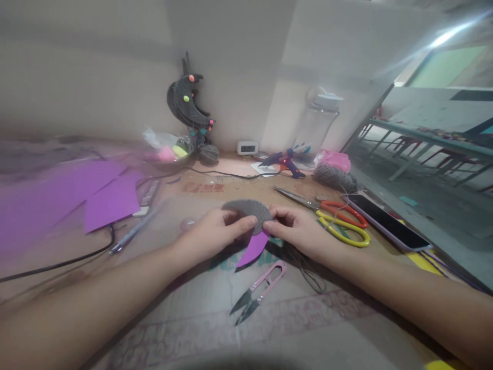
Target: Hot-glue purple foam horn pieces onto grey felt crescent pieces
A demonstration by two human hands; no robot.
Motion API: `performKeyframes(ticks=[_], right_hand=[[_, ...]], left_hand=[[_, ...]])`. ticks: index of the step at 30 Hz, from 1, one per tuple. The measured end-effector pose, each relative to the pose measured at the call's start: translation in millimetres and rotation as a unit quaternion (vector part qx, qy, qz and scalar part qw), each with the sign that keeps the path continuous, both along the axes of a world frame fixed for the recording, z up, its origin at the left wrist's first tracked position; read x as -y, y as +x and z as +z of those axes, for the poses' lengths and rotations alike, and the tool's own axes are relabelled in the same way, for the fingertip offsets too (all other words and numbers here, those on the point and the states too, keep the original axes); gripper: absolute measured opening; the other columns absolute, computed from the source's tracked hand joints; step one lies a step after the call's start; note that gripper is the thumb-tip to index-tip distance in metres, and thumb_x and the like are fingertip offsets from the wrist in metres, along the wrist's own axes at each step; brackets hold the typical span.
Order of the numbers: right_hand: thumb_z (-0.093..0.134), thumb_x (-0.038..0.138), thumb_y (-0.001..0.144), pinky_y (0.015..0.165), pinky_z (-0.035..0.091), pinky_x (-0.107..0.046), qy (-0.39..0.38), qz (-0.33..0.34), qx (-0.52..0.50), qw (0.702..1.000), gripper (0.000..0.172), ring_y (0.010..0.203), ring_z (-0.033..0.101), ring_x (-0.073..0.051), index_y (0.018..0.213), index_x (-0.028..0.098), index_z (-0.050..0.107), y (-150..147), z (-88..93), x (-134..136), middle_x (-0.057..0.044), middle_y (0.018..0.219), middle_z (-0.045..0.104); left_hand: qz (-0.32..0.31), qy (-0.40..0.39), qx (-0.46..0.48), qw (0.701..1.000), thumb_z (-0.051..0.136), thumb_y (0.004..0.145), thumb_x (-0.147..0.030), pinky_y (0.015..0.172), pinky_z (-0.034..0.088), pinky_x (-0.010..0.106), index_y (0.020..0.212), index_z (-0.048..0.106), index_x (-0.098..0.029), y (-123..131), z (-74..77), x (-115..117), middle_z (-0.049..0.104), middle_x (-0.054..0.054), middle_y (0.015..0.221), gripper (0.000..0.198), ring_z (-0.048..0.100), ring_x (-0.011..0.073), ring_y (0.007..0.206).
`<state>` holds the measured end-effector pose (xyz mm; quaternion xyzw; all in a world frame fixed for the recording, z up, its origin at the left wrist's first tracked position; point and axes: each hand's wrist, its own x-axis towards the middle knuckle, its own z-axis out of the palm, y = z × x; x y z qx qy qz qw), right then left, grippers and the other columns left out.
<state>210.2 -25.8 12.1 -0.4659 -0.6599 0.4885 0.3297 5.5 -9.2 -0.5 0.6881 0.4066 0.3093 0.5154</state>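
Both my hands meet over the middle of the table on a crescent-shaped piece (249,210). Its upper part is wrapped in grey yarn and its lower tip (252,249) is bare purple. My left hand (213,234) pinches the left side of the piece, thumb on top. The piece's right side is pinched by the fingers of my right hand (298,228). Pink thread snips (259,292) lie on the table just below the piece.
Red and yellow scissors (339,218) and a phone (387,222) lie to the right. A glue gun (283,162), grey yarn ball (333,177), clear jar (318,123), small clock (247,148) and dark moon ornament (188,103) stand at the back. Purple sheets (110,200) and cables lie left.
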Motion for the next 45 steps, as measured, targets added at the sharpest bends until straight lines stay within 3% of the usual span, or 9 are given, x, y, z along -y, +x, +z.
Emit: performKeyframes(ticks=[3,12,19,26,29,31,36,45], right_hand=[[0.071,0.041,0.074,0.063,0.041,-0.026,-0.035,-0.024,-0.034,0.999,0.027,0.065,0.053,-0.011,0.081,0.017,0.062,-0.2,2.0,0.2,0.000,0.074,0.060],[0.070,0.034,0.076,0.063,0.041,-0.024,-0.025,-0.034,-0.049,0.998,0.019,0.064,0.054,-0.009,0.080,0.016,0.062,-0.3,2.5,0.9,0.002,0.073,0.060],[0.073,0.033,0.072,0.062,0.040,-0.024,-0.034,-0.029,-0.040,0.998,0.023,0.063,0.052,-0.009,0.080,0.015,0.061,-1.6,2.0,0.0,0.002,0.071,0.059],[0.067,0.048,0.076,0.059,0.038,-0.024,0.009,-0.017,-0.034,0.999,0.032,0.060,0.046,-0.009,0.076,0.017,0.059,-0.4,2.9,1.7,0.004,0.066,0.052],[0.065,0.053,0.077,0.057,0.037,-0.024,0.008,-0.026,-0.022,0.999,0.037,0.058,0.044,-0.009,0.073,0.017,0.057,1.3,2.0,1.1,0.004,0.064,0.050],[0.064,0.053,0.078,0.056,0.036,-0.024,0.003,-0.028,-0.021,0.999,0.037,0.058,0.044,-0.009,0.072,0.017,0.056,2.0,0.4,0.6,0.004,0.064,0.050],[0.063,0.048,0.082,0.056,0.036,-0.023,0.031,-0.005,0.003,1.000,0.033,0.059,0.045,-0.009,0.071,0.017,0.055,1.7,-3.0,1.3,0.003,0.065,0.049],[0.061,0.043,0.083,0.074,0.046,-0.028,0.042,0.009,-0.014,0.999,0.025,0.079,0.058,-0.014,0.089,0.018,0.061,3.7,0.0,3.5,-0.002,0.086,0.064]], left_hand=[[-0.020,0.023,-0.001,1.000,0.054,0.083,-0.049,0.062,0.043,0.026,0.071,0.062,-0.017,0.4,1.9,0.1,0.060,0.002,0.072,0.036,0.055,0.0143,0.065],[-0.041,0.111,-0.046,0.992,0.055,0.082,-0.030,0.069,0.042,0.026,0.076,0.063,-0.020,1.3,8.8,3.2,0.061,0.000,0.083,0.015,0.056,0.0154,0.077],[-0.024,0.126,-0.103,0.986,0.054,0.084,-0.041,0.064,0.038,0.026,0.073,0.061,-0.019,0.3,8.7,2.9,0.058,-0.001,0.076,0.026,0.054,0.0159,0.072],[-0.033,0.103,-0.082,0.991,0.053,0.085,-0.042,0.061,0.038,0.025,0.073,0.062,-0.019,-0.2,9.0,3.6,0.059,0.000,0.073,0.027,0.053,0.0147,0.068],[-0.059,0.110,-0.050,0.991,0.049,0.088,-0.042,0.065,0.040,0.025,0.068,0.062,-0.018,-0.7,6.8,2.2,0.061,0.001,0.074,0.034,0.055,0.0146,0.070],[-0.063,0.074,-0.040,0.994,0.045,0.089,-0.047,0.067,0.043,0.026,0.070,0.064,-0.018,-0.7,3.4,1.1,0.062,0.002,0.073,0.041,0.056,0.0156,0.071],[0.005,-0.009,-0.014,1.000,0.055,0.082,-0.055,0.068,0.045,0.028,0.072,0.064,-0.018,0.9,-1.4,2.4,0.066,0.003,0.073,0.039,0.059,0.0171,0.071],[0.054,-0.014,-0.046,0.997,0.057,0.080,-0.053,0.062,0.044,0.027,0.063,0.061,-0.019,0.2,12.6,5.6,0.065,0.002,0.067,0.038,0.057,0.0172,0.064]])
